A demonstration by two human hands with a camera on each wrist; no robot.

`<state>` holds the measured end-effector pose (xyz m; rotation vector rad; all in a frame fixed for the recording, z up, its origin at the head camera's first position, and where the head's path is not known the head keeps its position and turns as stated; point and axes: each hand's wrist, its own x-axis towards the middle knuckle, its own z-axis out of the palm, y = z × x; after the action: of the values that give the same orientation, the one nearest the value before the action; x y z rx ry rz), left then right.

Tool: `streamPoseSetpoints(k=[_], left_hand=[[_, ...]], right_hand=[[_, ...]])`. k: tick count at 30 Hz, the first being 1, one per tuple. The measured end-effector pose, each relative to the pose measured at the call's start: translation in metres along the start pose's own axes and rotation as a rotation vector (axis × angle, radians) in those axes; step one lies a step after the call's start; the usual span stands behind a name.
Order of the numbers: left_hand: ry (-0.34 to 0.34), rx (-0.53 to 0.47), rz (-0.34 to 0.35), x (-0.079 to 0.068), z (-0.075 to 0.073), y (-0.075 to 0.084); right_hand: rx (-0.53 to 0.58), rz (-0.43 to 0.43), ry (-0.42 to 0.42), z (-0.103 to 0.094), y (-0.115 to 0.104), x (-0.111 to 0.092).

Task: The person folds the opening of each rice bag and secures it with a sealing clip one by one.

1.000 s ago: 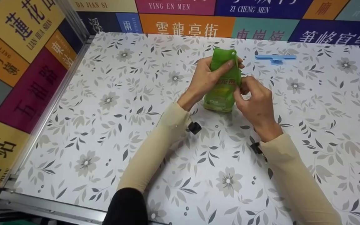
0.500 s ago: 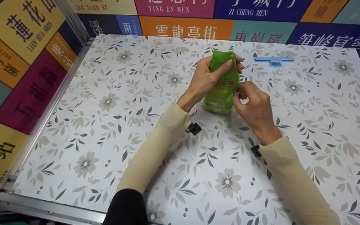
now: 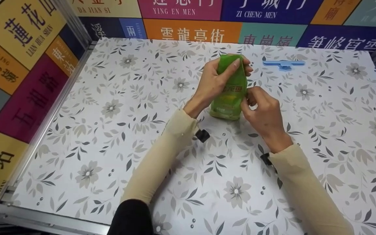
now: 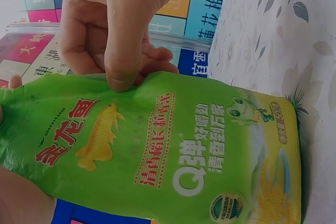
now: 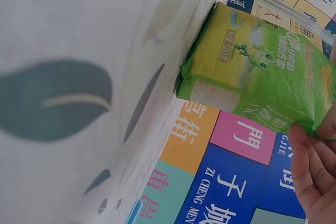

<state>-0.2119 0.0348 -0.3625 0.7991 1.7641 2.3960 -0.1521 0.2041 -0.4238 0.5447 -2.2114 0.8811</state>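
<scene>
Clearly, both forearms reach forward over the floral worktop [image 3: 109, 150], converging on a green bag of rice [image 3: 228, 101] held between the hands. The left hand [image 3: 209, 78] grips its upper part, thumb across the front and fingers behind; the right hand [image 3: 263, 109] is bent inward, thumb and forefinger pinching the side edge lower down. The bag stands nearly upright on the worktop, long axis rising, top leaning slightly toward the right-hand side, printed front facing the person. The left thumb covers part of that front. Past the right hand, well apart from the bag, lies a light-blue clip [image 3: 284, 64]; farther beyond both hands rise colourful lettered panels [image 3: 191, 30].
</scene>
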Motion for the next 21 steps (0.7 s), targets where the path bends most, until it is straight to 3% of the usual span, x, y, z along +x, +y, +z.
streamPoseSetpoints(k=[7, 13, 21], left_hand=[[-0.018, -0.038, -0.02, -0.0023, -0.0003, 0.001], [0.016, 0.131, -0.041, -0.001, -0.0003, -0.0015], [0.08, 0.266, -0.118, -0.005, 0.0002, -0.0059]], right_hand=[[0.007, -0.005, 0.001, 0.0008, 0.0002, -0.001], [-0.006, -0.003, 0.004, 0.0005, -0.0003, -0.001], [-0.008, 0.009, 0.006, 0.0005, -0.002, -0.0012]])
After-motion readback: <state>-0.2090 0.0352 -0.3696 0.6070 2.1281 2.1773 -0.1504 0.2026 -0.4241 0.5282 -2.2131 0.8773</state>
